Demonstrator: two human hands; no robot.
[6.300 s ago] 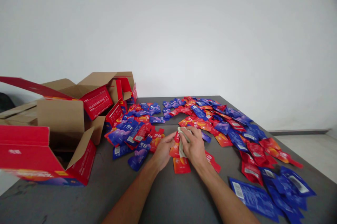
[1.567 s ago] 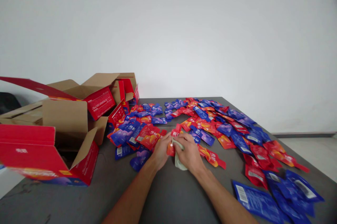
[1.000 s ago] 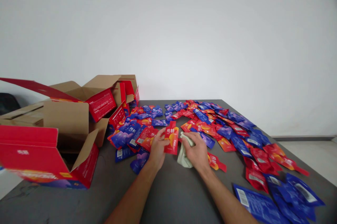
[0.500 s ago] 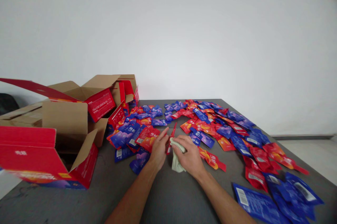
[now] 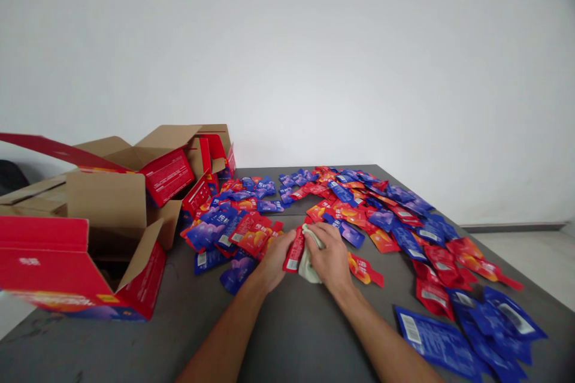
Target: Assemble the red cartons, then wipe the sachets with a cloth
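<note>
Near the middle of the grey table [image 5: 287, 335], my left hand [image 5: 275, 260] grips the left edge of a red pouch [image 5: 294, 253] whose printed back with a white label faces me. My right hand [image 5: 330, 254] is closed on a pale green cloth [image 5: 309, 266], which touches the pouch's right side and hangs down beside it. Red and blue pouches [image 5: 220, 227] lie in a heap left of my left hand. One red-orange pouch [image 5: 365, 269] rests just right of my right hand.
Open red cardboard boxes [image 5: 150, 275] stand along the left side. A wide spread of red and blue pouches [image 5: 406, 242] covers the right and back of the table. Larger blue pouches [image 5: 438, 341] lie at the front right. A white wall rises behind.
The red pouch, edge-on before, now shows its flat back. My left hand's raised fingers have closed on it, and my right hand with the cloth has shifted slightly right.
</note>
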